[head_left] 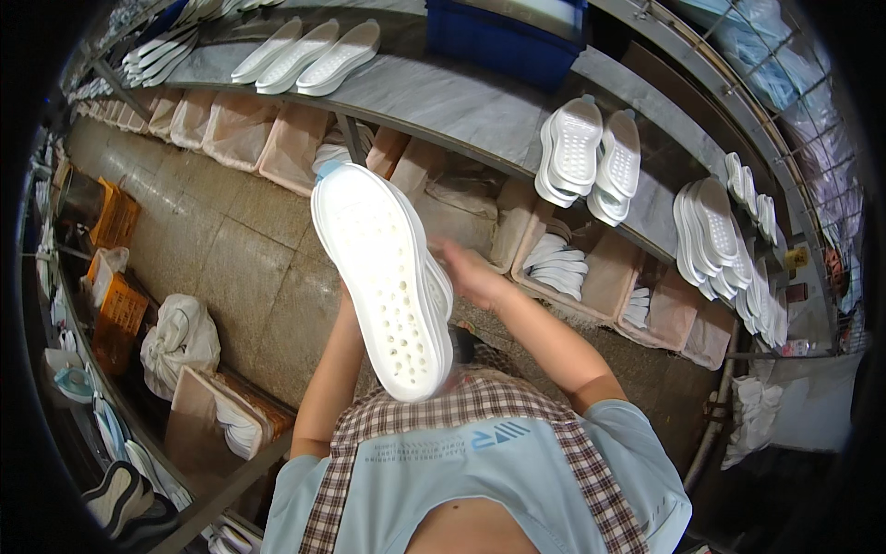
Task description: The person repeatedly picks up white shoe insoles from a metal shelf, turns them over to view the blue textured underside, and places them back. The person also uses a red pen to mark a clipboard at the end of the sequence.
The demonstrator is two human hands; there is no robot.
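Raised before me is a small stack of white shoe soles (383, 268), one behind another, the top one dotted with small hollows. A pale blue tab sticks out at its far end. My left hand (345, 292) supports the stack from behind, its fingers mostly hidden by the soles. On the other side, my right hand (472, 277) is close against the soles' right edge; its fingertips are blurred and partly covered, so their grip does not show.
A grey shelf (452, 88) curves across the far side, carrying more white soles (318, 57) and a blue crate (503, 42). Below stand lined bins (242, 129), some with white pieces. To the left are orange crates (118, 319), a white sack (181, 342) and a rack of soles (120, 499).
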